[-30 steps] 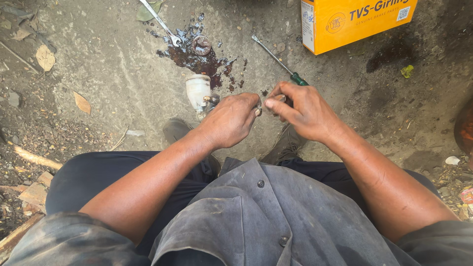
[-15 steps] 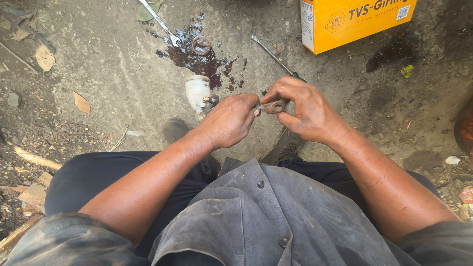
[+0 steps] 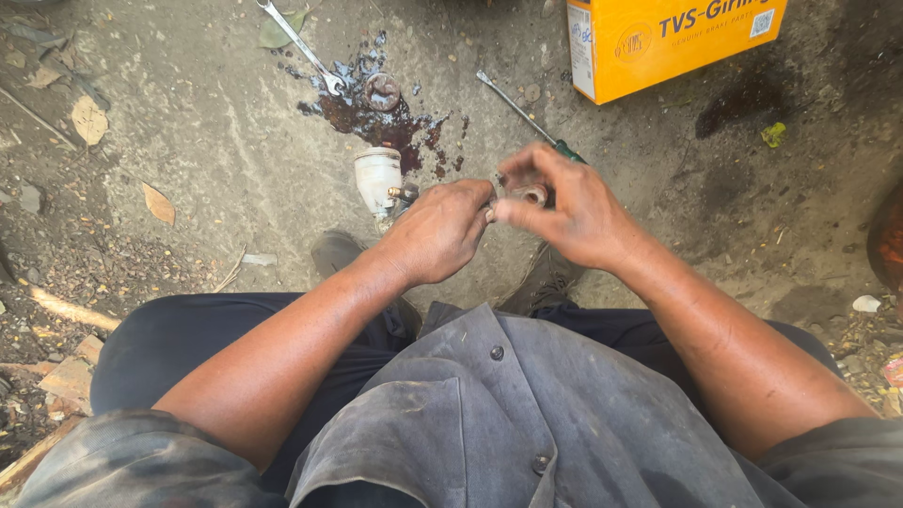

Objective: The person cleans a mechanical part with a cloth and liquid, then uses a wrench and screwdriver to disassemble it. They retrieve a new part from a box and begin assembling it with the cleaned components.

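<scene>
Our left hand [image 3: 442, 230] and right hand [image 3: 569, 212] together | both pinching small metal part [image 3: 529, 195] | white cup [image 3: 376, 179] just beside

Bare ground right of the hands — ahead, a white cup [image 3: 377, 176], screwdriver [image 3: 527, 115] and oily puddle [image 3: 381, 111] crowd in.

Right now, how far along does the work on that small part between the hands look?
Done: dark fluid is spilled on the ground, with a white plastic cup-shaped reservoir lying beside it. In hand: the left hand and right hand pinch a small brownish cylindrical part. Left: the green-handled screwdriver, silver spanner and orange cardboard box lie untouched.
</scene>
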`<action>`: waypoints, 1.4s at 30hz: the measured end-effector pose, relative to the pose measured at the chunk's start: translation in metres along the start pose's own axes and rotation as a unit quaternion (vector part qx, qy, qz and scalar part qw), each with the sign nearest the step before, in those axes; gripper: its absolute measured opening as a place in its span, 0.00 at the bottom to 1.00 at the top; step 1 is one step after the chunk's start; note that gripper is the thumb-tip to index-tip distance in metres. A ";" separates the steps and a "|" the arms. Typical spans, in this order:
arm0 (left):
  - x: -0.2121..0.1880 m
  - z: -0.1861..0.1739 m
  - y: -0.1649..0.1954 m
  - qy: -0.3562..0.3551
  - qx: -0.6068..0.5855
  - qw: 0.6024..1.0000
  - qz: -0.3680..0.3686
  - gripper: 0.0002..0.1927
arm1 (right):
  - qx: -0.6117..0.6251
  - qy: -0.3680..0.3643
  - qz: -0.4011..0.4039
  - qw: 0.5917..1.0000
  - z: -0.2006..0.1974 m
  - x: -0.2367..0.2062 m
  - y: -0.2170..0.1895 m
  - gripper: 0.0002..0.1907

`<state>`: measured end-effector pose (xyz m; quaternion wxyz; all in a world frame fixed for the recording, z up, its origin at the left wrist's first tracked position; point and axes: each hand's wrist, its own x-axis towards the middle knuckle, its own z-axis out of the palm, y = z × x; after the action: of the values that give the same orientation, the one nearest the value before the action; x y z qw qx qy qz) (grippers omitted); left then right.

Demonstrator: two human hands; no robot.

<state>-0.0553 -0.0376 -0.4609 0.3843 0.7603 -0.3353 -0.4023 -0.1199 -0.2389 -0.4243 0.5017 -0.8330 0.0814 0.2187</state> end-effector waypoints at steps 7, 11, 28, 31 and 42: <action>0.000 -0.003 -0.001 0.009 -0.002 1.000 0.030 0.09 | -0.091 0.000 -0.139 0.986 0.001 -0.001 -0.001 0.12; 0.000 -0.003 -0.001 0.003 0.003 1.000 0.020 0.09 | 0.023 -0.042 0.136 0.990 0.003 0.000 -0.004 0.15; -0.001 0.001 -0.005 0.002 0.010 1.000 0.023 0.06 | -0.024 -0.022 -0.074 0.997 0.004 -0.002 -0.006 0.12; 0.000 0.000 -0.005 -0.012 0.019 1.000 0.001 0.06 | 0.043 -0.038 0.107 0.993 0.005 -0.001 -0.007 0.18; 0.002 -0.001 -0.004 -0.030 0.017 0.999 -0.023 0.08 | 0.020 -0.058 0.261 0.963 0.005 0.002 -0.005 0.11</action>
<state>-0.0531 -0.0370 -0.4645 0.3521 0.7618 -0.3360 -0.4275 -0.1182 -0.2321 -0.4234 0.4479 -0.7585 0.2712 0.3880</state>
